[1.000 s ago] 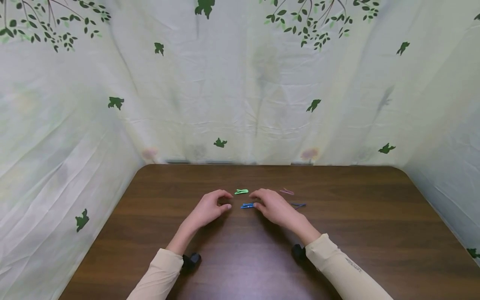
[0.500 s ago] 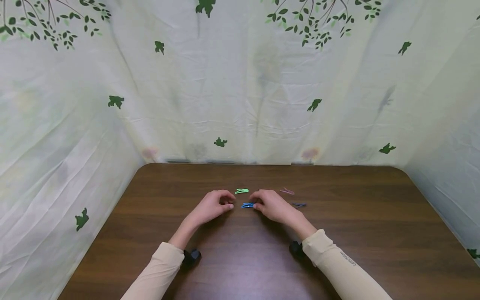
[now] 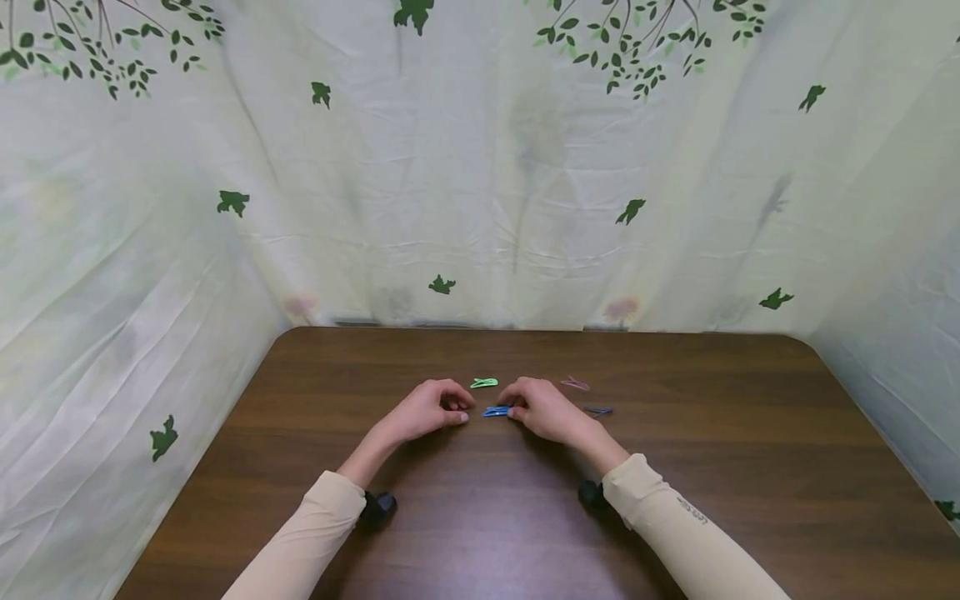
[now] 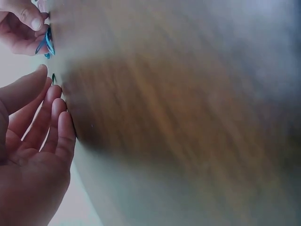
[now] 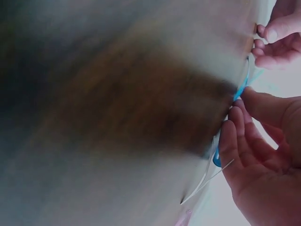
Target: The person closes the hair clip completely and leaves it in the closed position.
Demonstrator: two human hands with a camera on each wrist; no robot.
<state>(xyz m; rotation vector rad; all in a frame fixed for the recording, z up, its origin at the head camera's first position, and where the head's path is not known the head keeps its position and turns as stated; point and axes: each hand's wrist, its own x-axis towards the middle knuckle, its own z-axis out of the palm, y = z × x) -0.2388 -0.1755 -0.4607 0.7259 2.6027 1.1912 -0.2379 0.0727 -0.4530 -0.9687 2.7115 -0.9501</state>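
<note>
Head view shows your right hand (image 3: 546, 409) pinching the small blue metal snap hair clip (image 3: 495, 411) on the dark brown wooden table (image 3: 750, 467); your left hand (image 3: 423, 411) rests loosely curled and empty just beside it, with a green snap hair clip (image 3: 483, 382) beyond.

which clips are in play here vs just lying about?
In play:
blue hair clip, pinched by the right hand
left hand, beside it, holding nothing

Lying about:
green hair clip
pink hair clip
dark hair clip
</note>
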